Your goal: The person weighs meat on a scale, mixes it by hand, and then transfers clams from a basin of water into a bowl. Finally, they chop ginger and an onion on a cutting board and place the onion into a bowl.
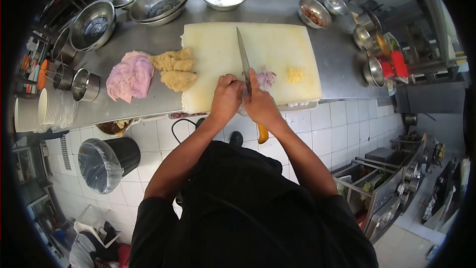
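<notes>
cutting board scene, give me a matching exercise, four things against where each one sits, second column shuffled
Things:
1. knife
2. yellow minced pile
3. pink cloth
4. bin with plastic liner

Places:
A. on the floor, below the counter
B. on the steel counter, left of the cutting board
C. held in the right hand, blade over the board
D. on the board, right of the chopped red onion

Pairs: 1-C, 2-D, 3-B, 4-A

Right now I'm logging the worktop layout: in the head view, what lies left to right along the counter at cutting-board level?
Stack of white cups → small steel cup → pink mass → tan fried pieces → left hand → right hand on the long knife → chopped purple onion → yellow minced pile.
</notes>
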The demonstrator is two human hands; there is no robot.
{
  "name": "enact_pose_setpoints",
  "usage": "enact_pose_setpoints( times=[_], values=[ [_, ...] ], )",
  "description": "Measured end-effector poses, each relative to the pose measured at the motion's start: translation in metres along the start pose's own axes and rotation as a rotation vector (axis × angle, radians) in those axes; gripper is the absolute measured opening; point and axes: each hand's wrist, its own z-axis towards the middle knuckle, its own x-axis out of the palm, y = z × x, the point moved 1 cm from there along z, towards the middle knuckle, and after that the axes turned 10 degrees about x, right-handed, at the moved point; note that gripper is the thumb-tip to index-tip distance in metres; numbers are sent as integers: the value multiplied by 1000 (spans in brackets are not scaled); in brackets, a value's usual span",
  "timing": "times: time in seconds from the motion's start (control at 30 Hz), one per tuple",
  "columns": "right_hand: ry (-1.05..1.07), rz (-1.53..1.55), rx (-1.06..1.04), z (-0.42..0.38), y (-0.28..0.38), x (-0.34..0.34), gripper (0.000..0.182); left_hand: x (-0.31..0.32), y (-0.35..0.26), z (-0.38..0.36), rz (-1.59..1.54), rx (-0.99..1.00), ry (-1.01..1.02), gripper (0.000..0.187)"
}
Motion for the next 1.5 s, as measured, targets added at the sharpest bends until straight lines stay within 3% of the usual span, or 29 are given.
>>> enact_pose_setpoints(
  times=[0.07,0.17,0.27,0.37,0.47,0.57,0.67,0.93,1.17,1.33,1.5],
  values=[
    [119,32,94,-3,14,-21,76,0,0,3,3,0,-28,13],
    [72,27,96,-10,22,-14,76,-2,-3,-1,13,7,-57,11],
    [-51,12,-63,2,-2,9,77,-2,-2,1,23,28,-55,7],
    [5,-94,-22,10,0,-8,77,0,-1,1,31,31,-32,9],
    [128,0,59,9,10,-29,77,1,2,2,37,44,-10,15],
    [125,25,88,3,16,-24,76,2,3,3,35,51,14,16],
    [-51,-69,-33,7,3,5,76,0,1,3,33,38,13,18],
    [66,-5,64,6,9,-6,76,3,2,3,58,59,1,20],
    [197,116,152,1,21,-47,75,-8,0,5,49,55,-24,16],
    [97,-94,35,-12,19,-38,73,-32,-22,-18,83,27,123,11],
    [125,-104,40,-14,18,-28,74,-14,-11,-14,116,105,36,5]
  ],
)
